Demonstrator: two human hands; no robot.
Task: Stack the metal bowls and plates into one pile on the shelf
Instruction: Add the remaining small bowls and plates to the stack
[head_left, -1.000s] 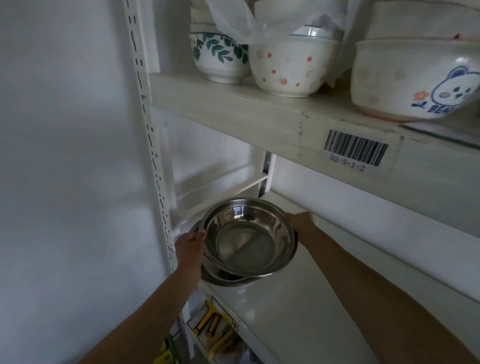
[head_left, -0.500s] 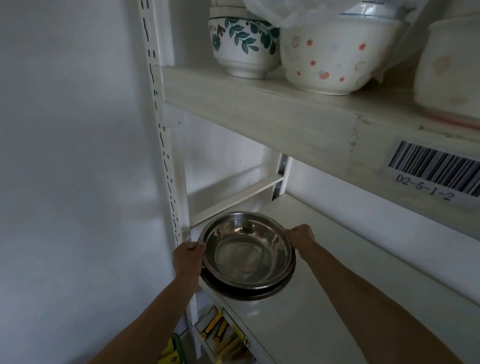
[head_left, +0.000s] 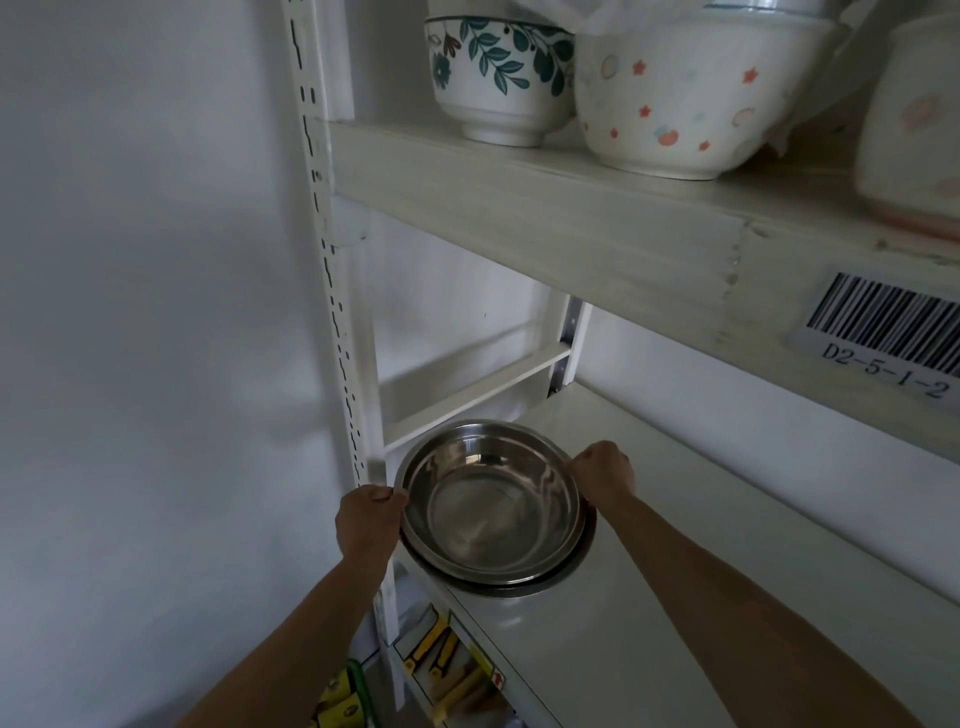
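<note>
Bowl (head_left: 491, 512) sits nested on pile; my left hand (head_left: 369, 525) pinches rim at 9 o'clock, right hand (head_left: 605, 473) at 2; I'd release evenly.

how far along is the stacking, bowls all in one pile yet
Mostly done, it seems. The top bowl sits nested in the metal pieces beneath it, whose rims show at the front right, forming one pile on the shelf. In hand: the left hand and right hand grip the pile's opposite rims. Left: let go. No other loose metal dishes are in view, though the shelf runs out of frame.
</note>
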